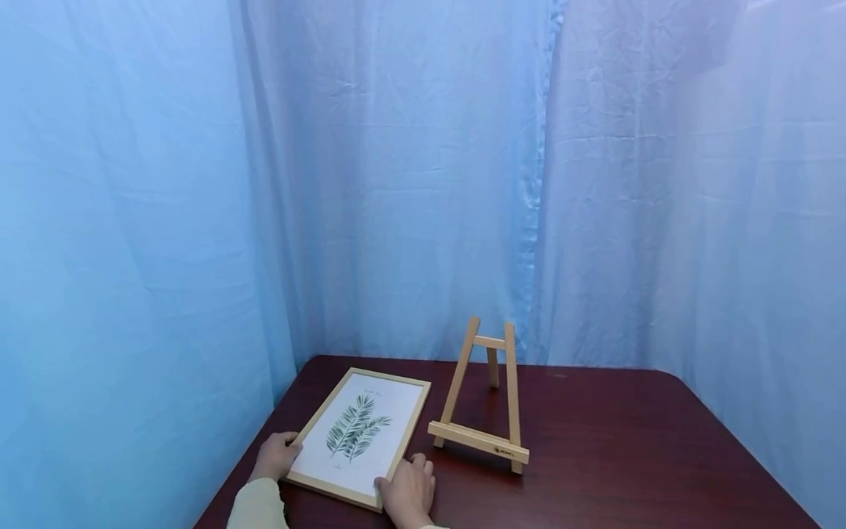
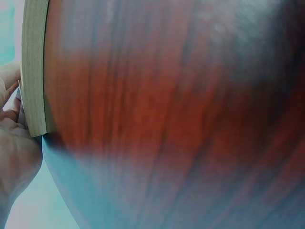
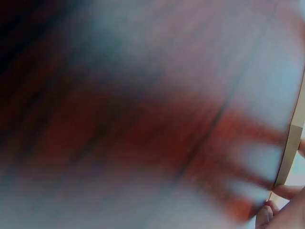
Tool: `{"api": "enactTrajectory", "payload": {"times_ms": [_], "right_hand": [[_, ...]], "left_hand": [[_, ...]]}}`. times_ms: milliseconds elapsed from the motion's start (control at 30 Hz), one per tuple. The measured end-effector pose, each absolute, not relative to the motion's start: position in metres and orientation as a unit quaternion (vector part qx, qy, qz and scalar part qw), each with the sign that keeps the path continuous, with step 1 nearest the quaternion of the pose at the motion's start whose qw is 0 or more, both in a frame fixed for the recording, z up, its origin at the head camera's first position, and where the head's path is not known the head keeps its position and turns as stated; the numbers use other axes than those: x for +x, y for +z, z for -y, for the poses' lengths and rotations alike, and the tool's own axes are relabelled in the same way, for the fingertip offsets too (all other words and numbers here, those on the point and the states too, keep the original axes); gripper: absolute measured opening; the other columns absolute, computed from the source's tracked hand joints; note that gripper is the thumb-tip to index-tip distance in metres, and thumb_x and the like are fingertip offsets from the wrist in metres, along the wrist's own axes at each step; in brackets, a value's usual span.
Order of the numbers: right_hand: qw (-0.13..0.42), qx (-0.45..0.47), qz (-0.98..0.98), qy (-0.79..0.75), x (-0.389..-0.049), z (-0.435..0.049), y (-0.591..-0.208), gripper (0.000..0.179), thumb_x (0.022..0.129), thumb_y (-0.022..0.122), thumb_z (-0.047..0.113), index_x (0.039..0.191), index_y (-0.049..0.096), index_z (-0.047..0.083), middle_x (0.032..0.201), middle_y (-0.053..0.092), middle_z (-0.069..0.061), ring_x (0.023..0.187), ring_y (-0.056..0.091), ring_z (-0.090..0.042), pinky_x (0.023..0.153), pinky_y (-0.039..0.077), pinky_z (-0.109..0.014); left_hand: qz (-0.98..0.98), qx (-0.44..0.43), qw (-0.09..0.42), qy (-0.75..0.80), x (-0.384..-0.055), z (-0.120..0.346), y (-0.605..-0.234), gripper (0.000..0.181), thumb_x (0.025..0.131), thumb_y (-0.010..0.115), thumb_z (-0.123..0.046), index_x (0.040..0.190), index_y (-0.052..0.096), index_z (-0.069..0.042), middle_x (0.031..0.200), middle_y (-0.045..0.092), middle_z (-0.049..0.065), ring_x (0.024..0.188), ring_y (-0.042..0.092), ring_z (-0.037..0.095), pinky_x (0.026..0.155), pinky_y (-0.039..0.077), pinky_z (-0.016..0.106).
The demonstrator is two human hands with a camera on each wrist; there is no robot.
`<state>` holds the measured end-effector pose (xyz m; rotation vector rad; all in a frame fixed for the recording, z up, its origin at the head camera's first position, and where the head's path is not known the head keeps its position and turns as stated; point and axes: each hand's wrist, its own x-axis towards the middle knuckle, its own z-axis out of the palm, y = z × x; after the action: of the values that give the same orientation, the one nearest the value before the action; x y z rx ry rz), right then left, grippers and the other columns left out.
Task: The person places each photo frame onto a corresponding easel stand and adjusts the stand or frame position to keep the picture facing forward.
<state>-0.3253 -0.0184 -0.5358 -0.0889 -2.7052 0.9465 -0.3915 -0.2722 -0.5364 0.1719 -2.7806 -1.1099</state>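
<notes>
A light-wood picture frame (image 1: 405, 443) with a green palm-leaf print lies nearly flat close over the table's left part. My left hand (image 1: 276, 454) holds its left side near the front corner. On the opposite side, my right hand (image 1: 408, 491) grips the edge near the front right corner, thumb over the top. In the left wrist view the wooden frame edge (image 2: 34, 71) stands beside my left hand (image 2: 19, 157). The right wrist view catches the frame edge (image 3: 289, 152) and part of my right hand (image 3: 286, 212) at the far right.
Right of the picture frame a small wooden easel (image 1: 479, 438) stands upright, its ledge facing forward. Both are on a dark red wood-grain table (image 1: 628, 455). Pale blue curtains (image 1: 423, 184) hang behind the table and along its sides.
</notes>
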Motion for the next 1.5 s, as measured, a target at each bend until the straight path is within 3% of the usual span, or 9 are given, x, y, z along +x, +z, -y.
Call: {"api": "enactTrajectory", "payload": {"times_ms": [200,667,967,1267,1500], "right_hand": [[0.133,-0.03,0.939,0.316,-0.326,0.018,-0.535,0.034,0.072,0.083,0.025,0.076,0.067,-0.004,0.1,0.054,-0.017,0.093,0.048,-0.036,0.081,0.042,-0.05],[0.125,-0.006,0.915,0.383,-0.335,0.006,-0.527,0.023,0.073,0.073,0.013,0.091,0.072,-0.002,0.092,0.059,-0.018,0.086,0.052,-0.034,0.08,0.047,-0.05],[0.11,0.018,0.883,0.456,-0.338,0.003,-0.516,0.014,0.075,0.067,0.007,0.088,0.073,0.006,0.071,0.064,-0.001,0.067,0.057,-0.017,0.062,0.049,-0.037],[0.129,0.021,0.869,0.478,-0.343,-0.001,-0.497,0.043,0.078,0.07,0.004,0.121,0.069,-0.001,0.097,0.073,-0.01,0.086,0.065,-0.025,0.076,0.054,-0.042],[0.159,0.024,0.847,0.507,-0.35,-0.008,-0.487,0.053,0.079,0.074,0.002,0.129,0.061,-0.008,0.116,0.068,-0.022,0.102,0.064,-0.037,0.085,0.052,-0.048]], "left_hand": [[0.926,0.061,0.073,-0.365,-0.39,0.271,-0.535,0.034,0.093,0.059,0.0,0.121,0.058,0.02,0.12,0.059,0.037,0.115,0.053,0.053,0.093,0.047,0.058],[0.919,0.072,0.074,-0.38,-0.384,0.267,-0.526,0.031,0.09,0.06,0.003,0.115,0.061,0.021,0.114,0.061,0.037,0.108,0.057,0.051,0.089,0.049,0.056],[0.9,0.076,0.089,-0.42,-0.383,0.27,-0.524,0.036,0.092,0.057,0.002,0.121,0.057,0.022,0.122,0.057,0.039,0.116,0.052,0.055,0.095,0.045,0.059],[0.869,0.088,0.099,-0.477,-0.389,0.268,-0.516,0.04,0.097,0.054,-0.003,0.132,0.052,0.016,0.133,0.051,0.037,0.12,0.05,0.053,0.099,0.042,0.06],[0.86,0.081,0.111,-0.491,-0.396,0.261,-0.506,0.041,0.098,0.054,-0.004,0.135,0.051,0.014,0.135,0.05,0.035,0.121,0.051,0.05,0.101,0.041,0.06]]}}
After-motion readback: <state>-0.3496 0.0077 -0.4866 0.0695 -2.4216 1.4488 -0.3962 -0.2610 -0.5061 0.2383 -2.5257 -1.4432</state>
